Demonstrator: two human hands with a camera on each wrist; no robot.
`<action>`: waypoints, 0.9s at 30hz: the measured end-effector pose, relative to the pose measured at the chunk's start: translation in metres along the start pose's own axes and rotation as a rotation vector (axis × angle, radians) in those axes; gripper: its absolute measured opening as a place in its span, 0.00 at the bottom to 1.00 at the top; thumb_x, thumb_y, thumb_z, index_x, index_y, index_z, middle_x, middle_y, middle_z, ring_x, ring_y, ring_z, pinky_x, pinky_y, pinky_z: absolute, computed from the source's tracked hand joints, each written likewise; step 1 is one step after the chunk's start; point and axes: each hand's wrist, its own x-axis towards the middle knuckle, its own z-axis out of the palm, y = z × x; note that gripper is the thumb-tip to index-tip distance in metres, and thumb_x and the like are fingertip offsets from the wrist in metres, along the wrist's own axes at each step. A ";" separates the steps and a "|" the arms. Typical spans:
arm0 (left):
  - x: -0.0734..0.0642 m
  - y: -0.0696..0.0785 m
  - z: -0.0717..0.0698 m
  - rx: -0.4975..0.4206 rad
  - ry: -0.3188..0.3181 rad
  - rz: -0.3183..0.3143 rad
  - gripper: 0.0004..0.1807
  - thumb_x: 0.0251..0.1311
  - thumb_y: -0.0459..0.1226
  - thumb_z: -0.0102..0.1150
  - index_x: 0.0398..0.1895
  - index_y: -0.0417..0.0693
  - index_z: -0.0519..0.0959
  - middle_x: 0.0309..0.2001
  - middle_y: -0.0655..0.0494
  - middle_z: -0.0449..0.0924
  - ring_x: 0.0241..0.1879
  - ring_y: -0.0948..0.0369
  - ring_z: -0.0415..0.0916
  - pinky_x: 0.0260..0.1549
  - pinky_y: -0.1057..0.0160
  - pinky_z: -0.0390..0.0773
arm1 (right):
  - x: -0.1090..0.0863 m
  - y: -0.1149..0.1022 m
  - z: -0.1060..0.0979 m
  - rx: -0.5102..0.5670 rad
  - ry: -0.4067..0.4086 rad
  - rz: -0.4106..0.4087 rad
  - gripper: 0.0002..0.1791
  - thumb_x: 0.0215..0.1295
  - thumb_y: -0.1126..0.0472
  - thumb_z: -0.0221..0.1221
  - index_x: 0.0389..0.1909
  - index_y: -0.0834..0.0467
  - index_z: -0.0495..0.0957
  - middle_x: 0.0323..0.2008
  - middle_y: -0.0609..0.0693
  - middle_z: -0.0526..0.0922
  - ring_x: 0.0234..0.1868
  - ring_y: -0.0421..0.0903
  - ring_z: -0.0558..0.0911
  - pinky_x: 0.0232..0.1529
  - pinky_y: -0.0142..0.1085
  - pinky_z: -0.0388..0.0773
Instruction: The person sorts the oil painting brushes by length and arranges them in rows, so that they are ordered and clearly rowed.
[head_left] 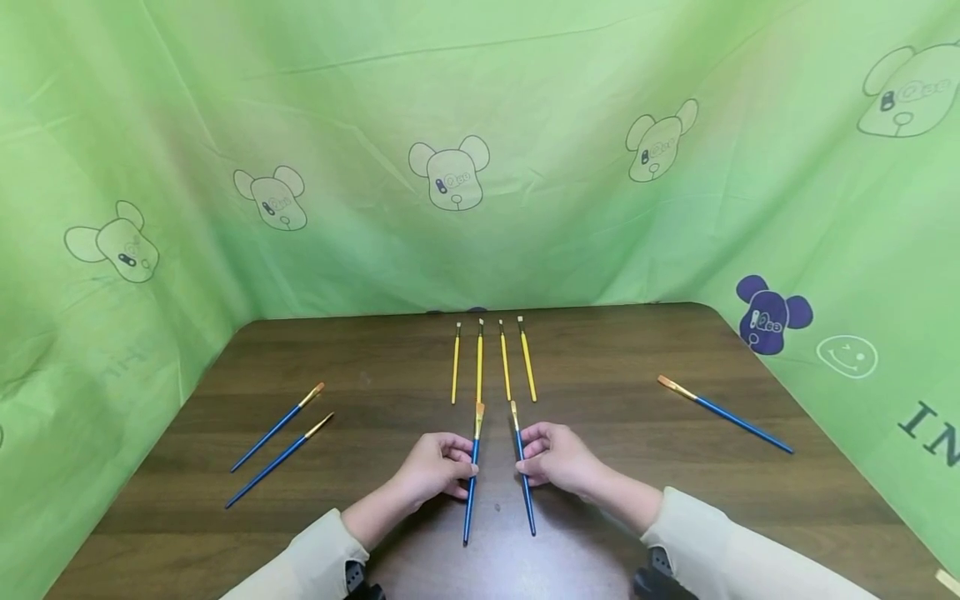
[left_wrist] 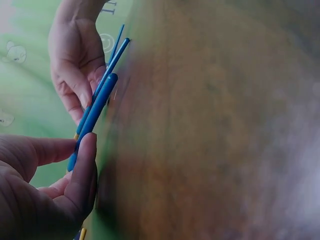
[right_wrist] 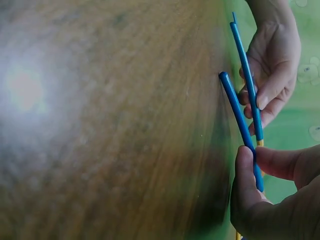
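Note:
Near the table's front middle, my left hand [head_left: 437, 467] pinches a blue-handled paintbrush [head_left: 471, 492] between thumb and fingers, its bristles pointing away from me. Just to the right, my right hand [head_left: 561, 458] pinches a second blue-handled paintbrush [head_left: 527, 492] in the same way. A narrow gap parts the two brushes, which run nearly side by side. In the left wrist view the thumb and a finger meet on the blue handle [left_wrist: 95, 112]. The right wrist view shows the same sort of grip on the other handle [right_wrist: 237, 110]. Beyond the brush tips lies a row of yellow paintbrushes [head_left: 480, 362].
Two blue paintbrushes [head_left: 279, 462] lie slanted on the left of the brown wooden table [head_left: 375, 354]. Another blue paintbrush [head_left: 742, 424] lies slanted on the right. A green printed cloth [head_left: 360, 250] hangs behind the table and along both sides.

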 end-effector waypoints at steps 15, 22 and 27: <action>-0.002 -0.004 0.011 0.092 0.067 0.044 0.16 0.51 0.20 0.64 0.44 0.27 0.76 0.26 0.49 0.77 0.18 0.62 0.76 0.18 0.60 0.82 | 0.002 0.003 0.010 -0.101 0.081 0.009 0.19 0.49 0.80 0.65 0.43 0.75 0.72 0.30 0.59 0.76 0.24 0.47 0.81 0.29 0.40 0.84; 0.000 -0.005 0.014 0.184 0.081 0.110 0.15 0.49 0.22 0.65 0.42 0.28 0.76 0.23 0.52 0.78 0.14 0.62 0.75 0.15 0.61 0.81 | 0.003 0.004 0.013 -0.242 0.102 -0.035 0.19 0.46 0.79 0.67 0.41 0.72 0.74 0.27 0.55 0.75 0.21 0.44 0.79 0.25 0.37 0.83; 0.001 -0.006 0.015 0.256 0.084 0.132 0.15 0.48 0.23 0.67 0.41 0.29 0.77 0.22 0.53 0.78 0.12 0.62 0.75 0.13 0.62 0.80 | 0.003 0.005 0.014 -0.249 0.097 -0.048 0.19 0.46 0.80 0.66 0.41 0.72 0.74 0.27 0.55 0.74 0.20 0.44 0.79 0.24 0.37 0.83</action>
